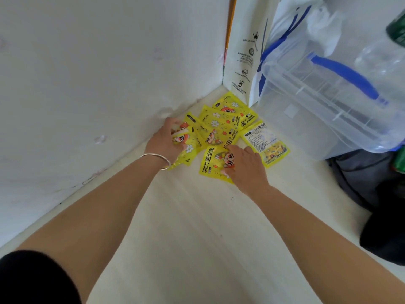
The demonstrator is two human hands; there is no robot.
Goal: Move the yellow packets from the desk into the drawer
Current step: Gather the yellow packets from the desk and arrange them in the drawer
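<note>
You are stretching both arms out to the far corner of the table [197, 238], where the yellow packets [221, 123] are lying in a loose, overlapping heap against the wall [87, 62].

Your left hand [166, 139], with a thin silver bangle [156, 160] at the wrist, is gripping a bent packet [189, 142] at the left end of the heap. Its fingers [174, 123] are curling over the packet's far side and the thumb is pressing on the printed face, so the foil is buckling in your hold.

Your right hand [245, 165] is resting on a flat packet [211, 163] at the near edge of the heap. Its fingers [232, 150] are lying loosely spread on top, with the thumb touching the packet's near part, and they are not closing round it.

Between your two sets of fingers and just beyond them, more packets are fanning out face up. Just right of your right fingers, one turned-over packet [265, 141] is showing its small-print back.

Beyond the heap, a white paper bag [243, 62] is standing in the corner. Beside it, a clear plastic box [317, 119] with a blue handle is sitting near the packets. A dark bag [372, 183] is lying to the right of your right wrist.
</note>
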